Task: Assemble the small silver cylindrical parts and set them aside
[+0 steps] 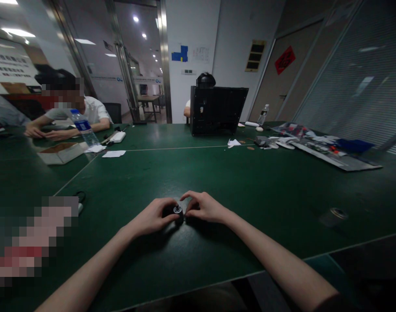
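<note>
Obscuring cylinder (178,211) partly: left grip (156,214)

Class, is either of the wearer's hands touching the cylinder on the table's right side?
No, the left hand holds a small dark cylinder, the right hand is beside it, and the other cylinder sits apart.
</note>
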Demonstrator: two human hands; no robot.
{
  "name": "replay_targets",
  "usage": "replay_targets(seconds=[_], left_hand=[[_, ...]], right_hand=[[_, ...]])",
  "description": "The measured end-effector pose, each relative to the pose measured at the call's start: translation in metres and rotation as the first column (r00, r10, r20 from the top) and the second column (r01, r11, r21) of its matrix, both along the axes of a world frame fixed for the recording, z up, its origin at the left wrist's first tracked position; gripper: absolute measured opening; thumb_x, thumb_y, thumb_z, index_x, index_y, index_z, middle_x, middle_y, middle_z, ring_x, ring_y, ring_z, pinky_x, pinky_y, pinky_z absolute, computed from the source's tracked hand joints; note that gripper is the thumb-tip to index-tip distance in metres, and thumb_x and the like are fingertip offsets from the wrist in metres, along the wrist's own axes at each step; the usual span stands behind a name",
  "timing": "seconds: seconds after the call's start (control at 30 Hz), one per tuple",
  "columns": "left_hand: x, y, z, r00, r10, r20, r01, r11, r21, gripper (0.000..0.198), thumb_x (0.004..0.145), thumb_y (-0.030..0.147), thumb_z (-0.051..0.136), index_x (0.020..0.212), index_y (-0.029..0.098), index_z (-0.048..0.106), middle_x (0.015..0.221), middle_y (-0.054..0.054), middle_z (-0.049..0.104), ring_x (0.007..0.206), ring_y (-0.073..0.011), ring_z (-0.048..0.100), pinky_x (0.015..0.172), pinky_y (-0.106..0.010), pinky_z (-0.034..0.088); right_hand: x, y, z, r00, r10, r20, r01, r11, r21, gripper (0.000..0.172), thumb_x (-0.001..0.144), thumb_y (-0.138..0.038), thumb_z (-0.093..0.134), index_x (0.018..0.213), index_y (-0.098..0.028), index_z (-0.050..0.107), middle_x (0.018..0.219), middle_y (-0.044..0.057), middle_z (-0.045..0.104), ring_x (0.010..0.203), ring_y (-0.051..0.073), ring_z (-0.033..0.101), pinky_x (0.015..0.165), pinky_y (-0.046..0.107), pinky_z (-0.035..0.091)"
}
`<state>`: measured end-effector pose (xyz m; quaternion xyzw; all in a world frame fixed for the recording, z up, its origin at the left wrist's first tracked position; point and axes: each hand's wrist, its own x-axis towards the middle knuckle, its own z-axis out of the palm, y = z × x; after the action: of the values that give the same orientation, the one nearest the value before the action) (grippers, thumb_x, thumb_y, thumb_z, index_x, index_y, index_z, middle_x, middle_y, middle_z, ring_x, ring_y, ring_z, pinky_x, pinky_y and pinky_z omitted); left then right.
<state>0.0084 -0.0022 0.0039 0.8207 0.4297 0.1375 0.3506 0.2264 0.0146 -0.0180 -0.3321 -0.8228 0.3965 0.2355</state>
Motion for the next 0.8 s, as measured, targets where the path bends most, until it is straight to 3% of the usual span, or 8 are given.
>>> replay_targets(seconds=[0.17,0.43,0.8], left_hand=[[-0.0003,0.0019,-0.0009,1.0,0.002,0.031,-0.001,1.0,-0.028,0.028,0.085,0.037,0.052,0.102,0.016,0.06,0.097,-0.005,0.065,0.087,-0.0197,0.059,0.079,-0.028,0.045],[-0.0011,0.0031,0.002,0.997,0.012,0.073,-0.005,0.995,-0.096,0.033,0.084,0.038,0.052,0.105,0.014,0.058,0.101,-0.006,0.064,0.088,-0.0206,0.058,0.079,-0.029,0.045],[-0.0061,0.0072,-0.0031,0.997,-0.018,0.081,0.026,0.995,-0.101,0.031,0.086,0.036,0.051,0.108,0.016,0.058,0.104,-0.006,0.062,0.092,-0.0211,0.057,0.082,-0.031,0.043]], right_hand=[[-0.0004,0.0,-0.0021,1.0,-0.001,-0.002,0.001,1.0,-0.008,0.038,0.075,-0.019,0.067,0.111,-0.017,0.055,0.083,0.003,0.073,0.077,0.016,0.068,0.078,0.029,0.049],[0.0013,0.0031,-0.0081,0.999,0.022,-0.044,-0.023,1.0,-0.015,0.011,0.075,-0.021,0.065,0.084,-0.015,0.068,0.079,0.003,0.071,0.074,0.015,0.067,0.07,0.024,0.049],[0.0039,0.0023,-0.0032,1.0,0.006,0.014,-0.007,0.998,0.057,0.011,0.077,-0.016,0.061,0.084,-0.015,0.069,0.081,0.003,0.07,0.073,0.014,0.066,0.07,0.023,0.049]])
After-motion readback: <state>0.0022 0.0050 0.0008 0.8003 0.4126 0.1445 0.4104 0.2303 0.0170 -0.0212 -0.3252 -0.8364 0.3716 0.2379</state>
